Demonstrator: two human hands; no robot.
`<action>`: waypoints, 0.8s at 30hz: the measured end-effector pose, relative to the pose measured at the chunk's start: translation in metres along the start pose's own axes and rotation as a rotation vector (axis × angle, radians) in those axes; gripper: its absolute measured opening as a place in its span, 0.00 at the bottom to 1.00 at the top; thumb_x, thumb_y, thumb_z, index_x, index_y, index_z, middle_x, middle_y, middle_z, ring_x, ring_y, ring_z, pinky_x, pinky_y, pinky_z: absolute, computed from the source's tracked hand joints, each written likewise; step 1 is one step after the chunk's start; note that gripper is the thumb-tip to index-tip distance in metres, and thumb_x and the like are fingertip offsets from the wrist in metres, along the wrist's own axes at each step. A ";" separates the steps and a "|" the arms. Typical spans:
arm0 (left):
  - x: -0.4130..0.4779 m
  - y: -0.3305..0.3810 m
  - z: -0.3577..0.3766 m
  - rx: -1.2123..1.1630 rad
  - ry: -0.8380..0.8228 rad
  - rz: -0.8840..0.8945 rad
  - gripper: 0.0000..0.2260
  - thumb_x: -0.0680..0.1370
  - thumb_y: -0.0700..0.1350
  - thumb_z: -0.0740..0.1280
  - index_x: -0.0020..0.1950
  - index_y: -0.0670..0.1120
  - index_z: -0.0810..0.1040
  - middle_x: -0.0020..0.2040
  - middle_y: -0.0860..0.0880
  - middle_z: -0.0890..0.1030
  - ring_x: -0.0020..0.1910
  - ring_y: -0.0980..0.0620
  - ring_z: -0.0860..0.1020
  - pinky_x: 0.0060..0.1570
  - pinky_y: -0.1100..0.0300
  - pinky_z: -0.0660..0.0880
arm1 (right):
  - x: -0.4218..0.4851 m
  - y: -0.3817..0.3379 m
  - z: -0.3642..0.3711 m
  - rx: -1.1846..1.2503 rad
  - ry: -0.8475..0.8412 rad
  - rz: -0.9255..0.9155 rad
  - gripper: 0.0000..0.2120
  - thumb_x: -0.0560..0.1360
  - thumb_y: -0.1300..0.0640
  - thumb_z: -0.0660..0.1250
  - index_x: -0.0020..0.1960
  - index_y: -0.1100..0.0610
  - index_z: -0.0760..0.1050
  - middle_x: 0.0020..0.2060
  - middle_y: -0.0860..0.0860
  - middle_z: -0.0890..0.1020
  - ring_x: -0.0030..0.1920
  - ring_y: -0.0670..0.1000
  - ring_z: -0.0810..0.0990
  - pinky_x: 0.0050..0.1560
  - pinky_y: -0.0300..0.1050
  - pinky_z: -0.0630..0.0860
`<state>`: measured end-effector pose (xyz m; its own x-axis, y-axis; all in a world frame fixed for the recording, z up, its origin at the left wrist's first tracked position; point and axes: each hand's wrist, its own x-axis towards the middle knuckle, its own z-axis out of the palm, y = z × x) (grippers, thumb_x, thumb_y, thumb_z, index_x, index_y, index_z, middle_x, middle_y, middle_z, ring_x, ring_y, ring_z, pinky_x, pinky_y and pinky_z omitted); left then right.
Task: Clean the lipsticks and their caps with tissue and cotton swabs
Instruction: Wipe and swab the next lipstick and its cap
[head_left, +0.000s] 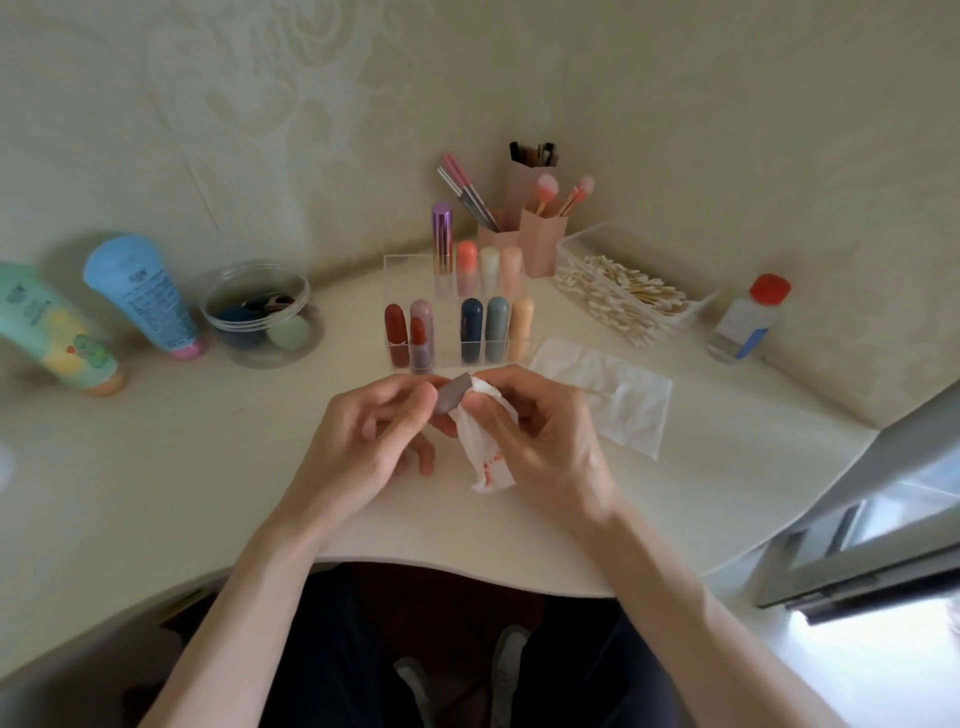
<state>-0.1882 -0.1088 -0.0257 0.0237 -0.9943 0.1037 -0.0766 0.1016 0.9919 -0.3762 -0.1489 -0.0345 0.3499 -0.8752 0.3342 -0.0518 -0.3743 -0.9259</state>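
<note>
While the left hand (374, 436) pinches a mauve cap (453, 392) in its fingers (415, 410), the right hand (540, 436) fingers (501, 382) pinch red-stained tissue (485, 467) against its end; a lipstick rack (445, 338) stands just beyond them on the counter (208, 467).

Dim, soft daylight enters by the window frame (857, 525) far right of the lipstick organizer (410, 270); the patch below that frame is blown out white. Wide-angle bending curves the desk (208, 493) at its edge, and the lotion tubes (140, 296) far left of the organizer smear softly.
</note>
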 end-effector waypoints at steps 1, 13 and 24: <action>0.000 0.000 0.000 -0.009 -0.005 -0.004 0.12 0.83 0.49 0.65 0.54 0.44 0.85 0.39 0.49 0.85 0.32 0.48 0.78 0.34 0.67 0.71 | 0.001 0.000 0.000 0.002 -0.011 -0.006 0.07 0.83 0.64 0.68 0.53 0.59 0.85 0.45 0.45 0.88 0.41 0.43 0.84 0.42 0.37 0.77; 0.000 -0.006 -0.003 -0.014 0.051 0.030 0.07 0.79 0.46 0.72 0.53 0.48 0.89 0.36 0.41 0.84 0.35 0.51 0.79 0.35 0.61 0.71 | 0.005 0.010 0.004 -0.040 0.012 0.011 0.05 0.83 0.61 0.70 0.56 0.60 0.84 0.45 0.51 0.87 0.45 0.52 0.86 0.46 0.51 0.81; 0.001 -0.006 -0.002 -0.033 0.045 0.034 0.07 0.78 0.46 0.72 0.54 0.51 0.89 0.39 0.43 0.85 0.38 0.50 0.80 0.36 0.59 0.73 | 0.006 0.011 0.004 -0.049 0.025 0.008 0.05 0.83 0.61 0.70 0.56 0.59 0.84 0.45 0.51 0.87 0.47 0.52 0.86 0.47 0.49 0.80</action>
<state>-0.1861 -0.1109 -0.0316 0.0669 -0.9879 0.1397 -0.0449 0.1369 0.9896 -0.3710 -0.1565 -0.0433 0.3260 -0.8853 0.3315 -0.1009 -0.3812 -0.9190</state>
